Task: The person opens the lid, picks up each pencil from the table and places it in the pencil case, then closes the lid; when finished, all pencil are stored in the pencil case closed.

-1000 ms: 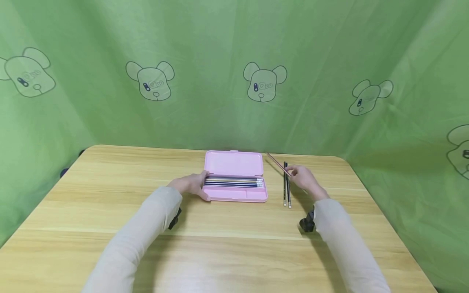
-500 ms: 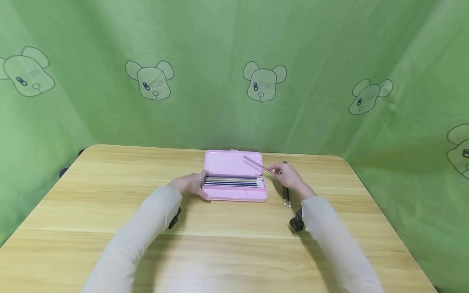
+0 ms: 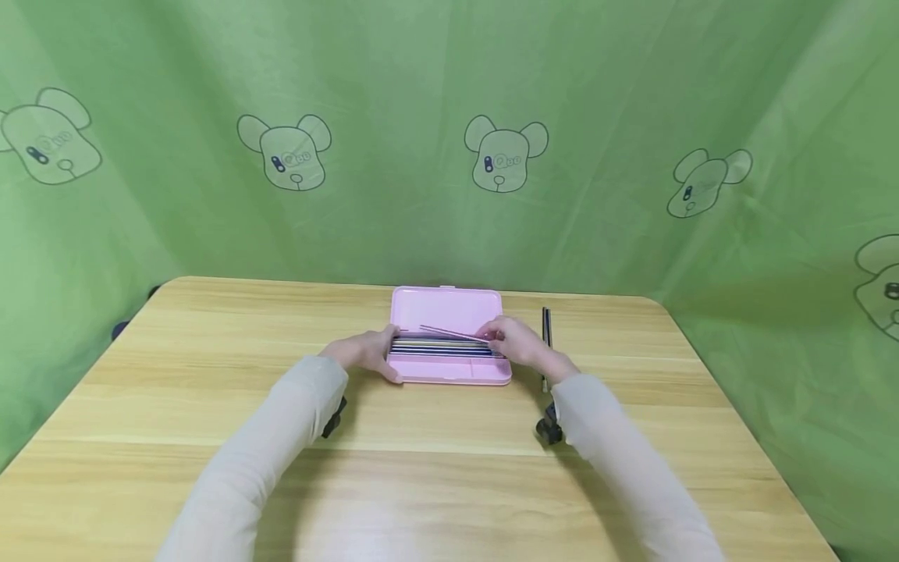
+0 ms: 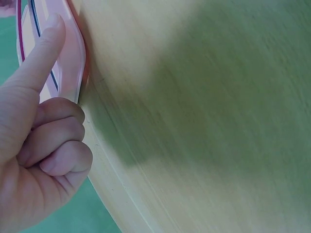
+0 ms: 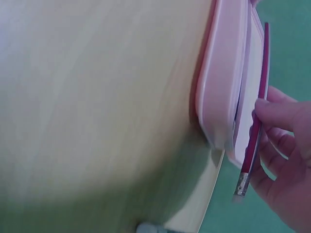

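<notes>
In the head view the pink pencil case (image 3: pixel 449 343) lies open at the middle of the desk (image 3: pixel 211 437), a row of pencils (image 3: pixel 438 349) already laid in its tray, so most of the filling appears done; the red pencil (image 3: pixel 453 334) is pinched by the right hand (image 3: pixel 516 343) just above that row and is not yet set down; two dark pencils (image 3: pixel 545 332) are left on the desk just right of the case, so at least these are judged outstanding; the left end of the case is steadied by the left hand (image 3: pixel 365 353); against the frame of a second ago, the right hand has been carried from beside the dark pencils to over the tray, and the red pencil has been turned from a slant to nearly level, while the left hand has kept its place; in the left wrist view the left hand (image 4: pixel 41 126) is seen with the forefinger straight against the case's rim (image 4: pixel 73 58) and the other fingers curled; in the right wrist view the red pencil (image 5: pixel 255 131) is seen pinched near its eraser end by the fingertips (image 5: pixel 272 109) of the right hand, close over the case's edge (image 5: pixel 223 87).
</notes>
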The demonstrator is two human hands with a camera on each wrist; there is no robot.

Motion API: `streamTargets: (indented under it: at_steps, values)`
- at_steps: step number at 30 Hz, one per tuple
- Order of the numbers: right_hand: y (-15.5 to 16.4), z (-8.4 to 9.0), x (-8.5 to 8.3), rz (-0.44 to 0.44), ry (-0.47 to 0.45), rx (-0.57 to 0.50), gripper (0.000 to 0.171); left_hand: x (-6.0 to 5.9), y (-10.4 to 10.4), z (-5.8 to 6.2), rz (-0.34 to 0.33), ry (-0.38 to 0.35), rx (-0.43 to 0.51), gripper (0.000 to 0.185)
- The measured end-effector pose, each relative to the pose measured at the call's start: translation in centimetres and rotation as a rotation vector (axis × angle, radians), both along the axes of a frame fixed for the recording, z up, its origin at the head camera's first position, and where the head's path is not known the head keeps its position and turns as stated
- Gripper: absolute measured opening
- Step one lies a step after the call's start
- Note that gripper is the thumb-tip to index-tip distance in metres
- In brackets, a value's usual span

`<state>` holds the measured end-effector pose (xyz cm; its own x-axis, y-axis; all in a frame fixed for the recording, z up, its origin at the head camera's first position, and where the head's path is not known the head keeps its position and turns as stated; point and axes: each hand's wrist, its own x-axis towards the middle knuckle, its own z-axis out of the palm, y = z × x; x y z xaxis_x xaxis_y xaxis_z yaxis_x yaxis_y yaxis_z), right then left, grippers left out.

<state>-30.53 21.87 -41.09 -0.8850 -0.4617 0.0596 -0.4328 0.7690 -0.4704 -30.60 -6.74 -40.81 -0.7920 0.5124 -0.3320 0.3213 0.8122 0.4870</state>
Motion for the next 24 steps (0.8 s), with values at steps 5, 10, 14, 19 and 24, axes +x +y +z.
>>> streamTargets:
  at_steps: [5, 10, 14, 19, 24]
  values:
    - [-1.2, -0.2, 0.0, 0.105, -0.019, 0.004, 0.024, 0.0, 0.0, 0.0, 0.000, -0.001, 0.007, 0.097]
    - [-2.3, -0.4, -0.1, 0.136, -0.008, -0.006, 0.024, 0.1, -0.1, 0.0, 0.006, -0.007, 0.007, 0.099]
    - [-2.9, -0.6, -0.1, 0.146, -0.012, 0.001, 0.025, 0.1, -0.1, 0.1, 0.006, -0.008, 0.005, 0.099]
    - [-3.5, -1.0, -0.3, 0.152, -0.024, 0.027, 0.026, 0.1, -0.1, 0.1, 0.003, -0.019, 0.010, 0.099]
    - [-4.0, -1.1, -0.5, 0.161, -0.029, 0.031, 0.026, 0.1, -0.1, 0.2, 0.012, -0.026, 0.003, 0.098]
